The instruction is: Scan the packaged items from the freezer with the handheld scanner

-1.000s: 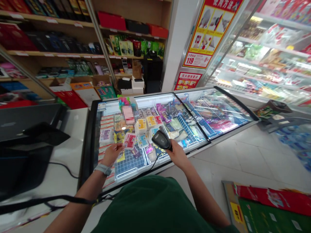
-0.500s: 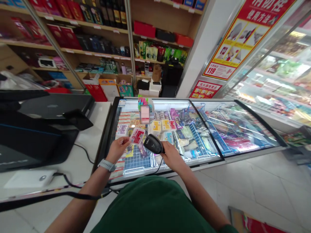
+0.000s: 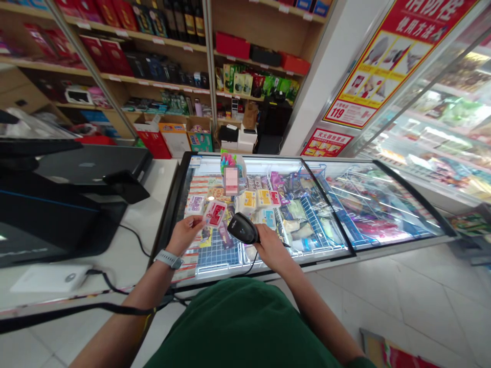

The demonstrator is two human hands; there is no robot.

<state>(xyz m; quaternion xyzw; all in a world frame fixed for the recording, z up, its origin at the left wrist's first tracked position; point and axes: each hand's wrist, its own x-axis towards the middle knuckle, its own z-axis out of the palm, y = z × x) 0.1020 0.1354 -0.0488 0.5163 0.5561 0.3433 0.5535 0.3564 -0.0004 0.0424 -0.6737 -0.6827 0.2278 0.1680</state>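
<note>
My left hand [image 3: 186, 233] pinches the edge of a small white pack with a red label [image 3: 215, 213], held up over the glass top of a chest freezer. A black handheld barcode scanner [image 3: 243, 228] is in my right hand [image 3: 271, 247], its head turned toward the pack and a short gap between them. The scanner's cord hangs down in front of the freezer. Similar packs with yellow labels [image 3: 248, 199], a blue label [image 3: 267, 218] and a purple label [image 3: 196, 204] lie on the glass around my hands.
The chest freezer [image 3: 399, 244] runs off to the right, with bagged goods under its glass. A counter [image 3: 132, 244] at left bears a black checkout machine [image 3: 49, 214] and a white box [image 3: 49, 278] with a cable. Behind stand stocked shelves [image 3: 153, 41] and cartons [image 3: 174, 138].
The red-labelled pack has tilted slightly in my left hand. My right hand keeps the scanner in nearly the same place. The whole view has shifted a little.
</note>
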